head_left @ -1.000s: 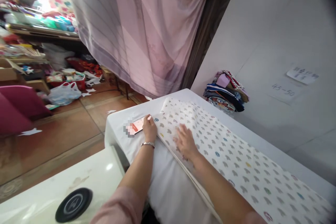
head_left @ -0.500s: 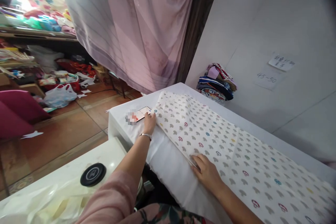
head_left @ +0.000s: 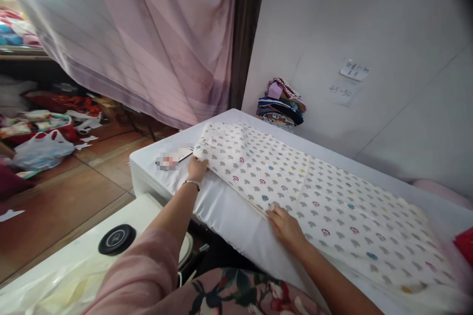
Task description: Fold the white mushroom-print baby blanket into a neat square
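Lying along the table (head_left: 145, 158), short of its left end, the cloth (head_left: 291, 182) has its near-left corner gripped in the left hand's (head_left: 197, 167) curled fingers and its near edge pinched by the right hand (head_left: 286, 226). Uneven tension between them might skew or crease it. Beside the left hand lies the phone (head_left: 186, 153); a leftward sweep could knock it off that end.

The right hand (head_left: 287, 226) has been drawn farther from the phone (head_left: 185, 153), and the near edge of the patterned cloth (head_left: 281, 172) is now pinched by it.
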The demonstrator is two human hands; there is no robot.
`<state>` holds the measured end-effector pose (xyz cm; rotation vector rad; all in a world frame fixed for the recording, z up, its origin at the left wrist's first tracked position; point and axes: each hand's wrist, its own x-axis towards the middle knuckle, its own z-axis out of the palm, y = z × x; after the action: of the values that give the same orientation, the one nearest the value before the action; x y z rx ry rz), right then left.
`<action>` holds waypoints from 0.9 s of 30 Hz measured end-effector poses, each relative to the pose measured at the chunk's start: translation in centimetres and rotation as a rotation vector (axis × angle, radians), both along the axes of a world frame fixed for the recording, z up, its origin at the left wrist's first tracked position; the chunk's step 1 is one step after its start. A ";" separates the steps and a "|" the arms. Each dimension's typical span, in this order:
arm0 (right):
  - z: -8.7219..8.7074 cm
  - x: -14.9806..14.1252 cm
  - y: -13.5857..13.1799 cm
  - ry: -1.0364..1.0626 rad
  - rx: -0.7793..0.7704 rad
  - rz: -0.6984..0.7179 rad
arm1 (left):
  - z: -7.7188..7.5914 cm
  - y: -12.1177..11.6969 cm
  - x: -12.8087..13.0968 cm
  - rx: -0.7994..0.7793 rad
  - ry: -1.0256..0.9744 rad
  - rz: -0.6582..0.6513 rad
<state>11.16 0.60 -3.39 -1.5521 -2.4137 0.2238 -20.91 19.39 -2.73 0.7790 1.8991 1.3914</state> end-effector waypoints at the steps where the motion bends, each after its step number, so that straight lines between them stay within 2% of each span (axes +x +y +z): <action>1: -0.1 0.2 -0.1 0.017 -0.014 -0.013 | 0.0 -0.1 0.1 -0.002 -0.009 -0.003; 5: 0.1 0.1 0.1 0.052 -0.022 -0.045 | 0.4 -0.2 0.5 -0.023 -0.069 -0.016; 9: 0.6 -0.8 0.3 0.001 0.003 -0.017 | 1.3 -0.7 1.1 -0.057 -0.225 -0.083; 12: 1.0 -1.5 0.5 -0.033 0.008 -0.021 | 1.8 -1.9 1.9 -0.078 -0.351 -0.172; 16: 1.4 -2.3 1.2 -0.043 -0.003 -0.046 | 1.6 -4.4 3.5 -0.105 -0.444 -0.284; 21: 1.3 -3.1 2.3 -0.065 0.017 -0.047 | 1.1 -7.0 5.7 -0.130 -0.447 -0.410; 24: 1.2 -3.5 2.7 -0.077 0.010 -0.018 | 0.8 -7.4 6.5 -0.156 -0.404 -0.452; 27: 1.3 -4.0 3.0 -0.071 0.009 -0.006 | 0.6 -7.2 6.9 -0.174 -0.331 -0.440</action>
<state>7.12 3.63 -2.09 -1.5892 -2.4597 0.1583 -13.96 12.22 -2.17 0.7680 1.4607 0.9965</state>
